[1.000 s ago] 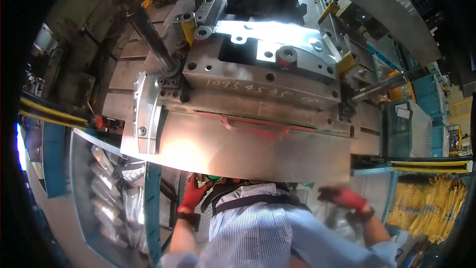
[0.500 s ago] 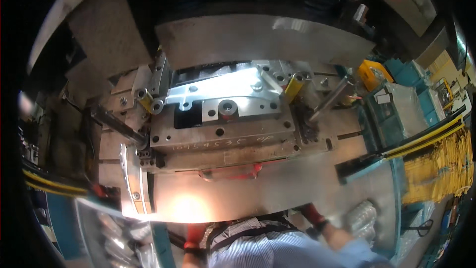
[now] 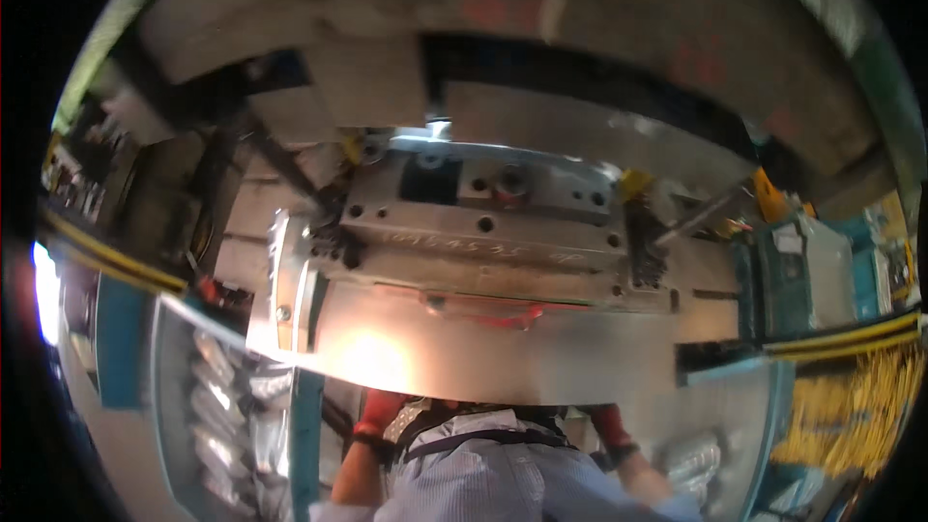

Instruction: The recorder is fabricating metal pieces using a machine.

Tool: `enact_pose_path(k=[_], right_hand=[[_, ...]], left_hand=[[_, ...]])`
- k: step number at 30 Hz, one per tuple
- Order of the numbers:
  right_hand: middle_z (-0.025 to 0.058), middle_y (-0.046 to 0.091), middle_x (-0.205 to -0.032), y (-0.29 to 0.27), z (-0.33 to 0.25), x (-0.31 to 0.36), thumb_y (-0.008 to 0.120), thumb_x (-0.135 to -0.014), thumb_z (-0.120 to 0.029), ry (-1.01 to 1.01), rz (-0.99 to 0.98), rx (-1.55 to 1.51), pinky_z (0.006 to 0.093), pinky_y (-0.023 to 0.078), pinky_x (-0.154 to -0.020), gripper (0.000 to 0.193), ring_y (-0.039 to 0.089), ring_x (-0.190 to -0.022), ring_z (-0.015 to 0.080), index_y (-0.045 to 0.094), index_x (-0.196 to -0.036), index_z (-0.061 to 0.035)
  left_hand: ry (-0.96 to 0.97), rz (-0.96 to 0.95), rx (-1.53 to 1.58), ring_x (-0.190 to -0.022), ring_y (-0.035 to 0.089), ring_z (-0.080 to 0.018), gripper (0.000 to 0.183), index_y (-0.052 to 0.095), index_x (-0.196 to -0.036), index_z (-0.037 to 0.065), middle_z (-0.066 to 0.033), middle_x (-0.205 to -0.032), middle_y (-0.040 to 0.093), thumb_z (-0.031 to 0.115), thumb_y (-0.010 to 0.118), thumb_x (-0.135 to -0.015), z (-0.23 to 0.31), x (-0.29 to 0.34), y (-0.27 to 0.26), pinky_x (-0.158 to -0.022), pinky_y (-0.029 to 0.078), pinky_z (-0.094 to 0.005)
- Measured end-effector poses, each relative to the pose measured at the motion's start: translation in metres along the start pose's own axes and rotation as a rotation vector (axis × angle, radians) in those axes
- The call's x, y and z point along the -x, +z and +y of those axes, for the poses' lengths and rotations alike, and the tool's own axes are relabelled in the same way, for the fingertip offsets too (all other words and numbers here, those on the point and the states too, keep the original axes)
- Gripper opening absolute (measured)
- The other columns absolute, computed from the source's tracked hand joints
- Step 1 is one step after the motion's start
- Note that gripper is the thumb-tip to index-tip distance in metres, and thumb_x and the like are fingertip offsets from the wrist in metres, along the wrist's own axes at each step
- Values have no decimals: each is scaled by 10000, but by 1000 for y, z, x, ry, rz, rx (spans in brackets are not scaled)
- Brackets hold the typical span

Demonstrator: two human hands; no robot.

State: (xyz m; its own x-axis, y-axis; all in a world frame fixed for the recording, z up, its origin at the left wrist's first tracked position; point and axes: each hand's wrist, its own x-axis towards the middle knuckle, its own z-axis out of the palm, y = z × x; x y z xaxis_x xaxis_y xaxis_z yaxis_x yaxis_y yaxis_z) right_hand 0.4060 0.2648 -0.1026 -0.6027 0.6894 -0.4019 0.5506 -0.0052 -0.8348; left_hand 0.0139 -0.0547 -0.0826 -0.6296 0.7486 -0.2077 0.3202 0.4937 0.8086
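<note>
Low down, both red-gloved hands — left, right — under the steel plate's edge.

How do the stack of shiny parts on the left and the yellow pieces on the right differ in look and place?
The shiny parts are silvery, broad and glossy; the yellow pieces are thin, stick-like and matte. The shiny parts lie in a row in a bin at lower left; the yellow pieces are heaped at lower right. Both lie beside the metal press table.

Both gloved hands now tucked under the metal sheet.
</note>
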Motion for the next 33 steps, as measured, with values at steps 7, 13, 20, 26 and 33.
enact_pose_path(k=[7, 13, 20, 26, 33], right_hand=[[93, 655, -1013, -3, 26, -10, 690, -835, -65, -6, -28, 154, 310, 516, -831, 314, 608, -941, 182, 597, -1125, 11], [88, 670, -951, -5, 46, -11, 653, -897, -110, -89, 14, -103, 287, 496, -746, 234, 612, -800, 160, 608, -1091, 14], [87, 666, -1004, -25, 24, -7, 602, -939, -143, 226, -143, -12, 305, 492, -761, 201, 631, -868, 159, 606, -1074, 7], [83, 656, -902, -32, 19, 21, 616, -921, -253, 154, -198, 86, 298, 476, -713, 351, 597, -803, 127, 544, -1151, 1], [184, 646, -1105, 41, 67, 102, 659, -896, -363, -149, -426, 516, 313, 474, -882, 629, 619, -1006, 219, 462, -1318, 60]], left_hand=[[-78, 105, 87, -1009, 640, -312, 360, 643, -1103, 20, -180, -1067, 677, 84, 697, -753, -29, 13, 8, -874, 501, -395], [-47, 123, -49, -1025, 634, -302, 393, 647, -1123, 38, -174, -1079, 676, 165, 709, -755, 10, 5, -3, -887, 495, -389], [-311, 76, 147, -996, 646, -294, 429, 655, -1111, 47, -178, -1049, 683, 235, 746, -737, -18, 17, 1, -841, 502, -392], [-104, 178, 508, -1041, 635, -238, 630, 569, -1226, 24, -125, -1107, 669, 195, 846, -686, -9, 11, 9, -893, 506, -354], [-67, 209, 515, -1224, 514, -320, 919, 401, -1370, 7, -200, -1305, 530, 250, 889, -631, -23, 58, 12, -1006, 440, -408]])
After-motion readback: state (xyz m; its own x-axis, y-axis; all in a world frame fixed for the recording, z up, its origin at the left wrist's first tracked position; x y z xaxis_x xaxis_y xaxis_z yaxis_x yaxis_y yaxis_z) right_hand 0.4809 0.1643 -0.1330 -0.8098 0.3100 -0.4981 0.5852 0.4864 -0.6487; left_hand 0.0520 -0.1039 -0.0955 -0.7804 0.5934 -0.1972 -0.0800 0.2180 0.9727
